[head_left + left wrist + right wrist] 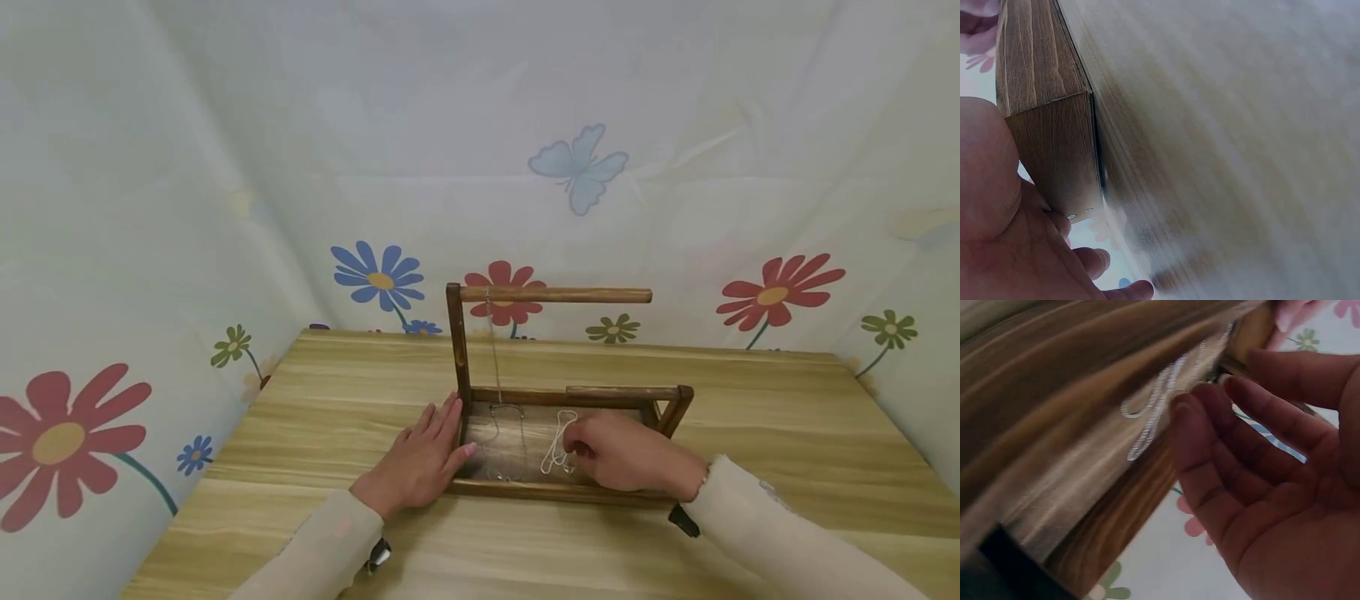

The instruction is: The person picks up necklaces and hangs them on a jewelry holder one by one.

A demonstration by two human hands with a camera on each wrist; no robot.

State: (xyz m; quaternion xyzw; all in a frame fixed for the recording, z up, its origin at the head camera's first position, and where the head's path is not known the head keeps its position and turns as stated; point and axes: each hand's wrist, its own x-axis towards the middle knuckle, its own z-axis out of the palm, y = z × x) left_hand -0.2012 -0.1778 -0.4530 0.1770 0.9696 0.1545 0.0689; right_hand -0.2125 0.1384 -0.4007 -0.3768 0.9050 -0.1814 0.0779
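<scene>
A dark wooden jewelry stand (456,342) with a low tray stands on the table. Against the tray's left end rests my left hand (420,458), fingers extended, thumb over the rim. Its palm also lies by the wooden corner (1054,137) in the left wrist view. My right hand (626,454) reaches into the tray's right half, fingers loosely bent. A looped silvery-white chain necklace (553,450) lies there. In the right wrist view, fingertips are right at the chain (1154,415), with the thumb apart from them.
A thin necklace (494,350) hangs from the stand's upper bar (577,295) down into the tray's left half. A shorter rail (622,392) joins a slanted post at the right. The wood-grain table (787,417) meets a flower-printed curtain (420,125) behind.
</scene>
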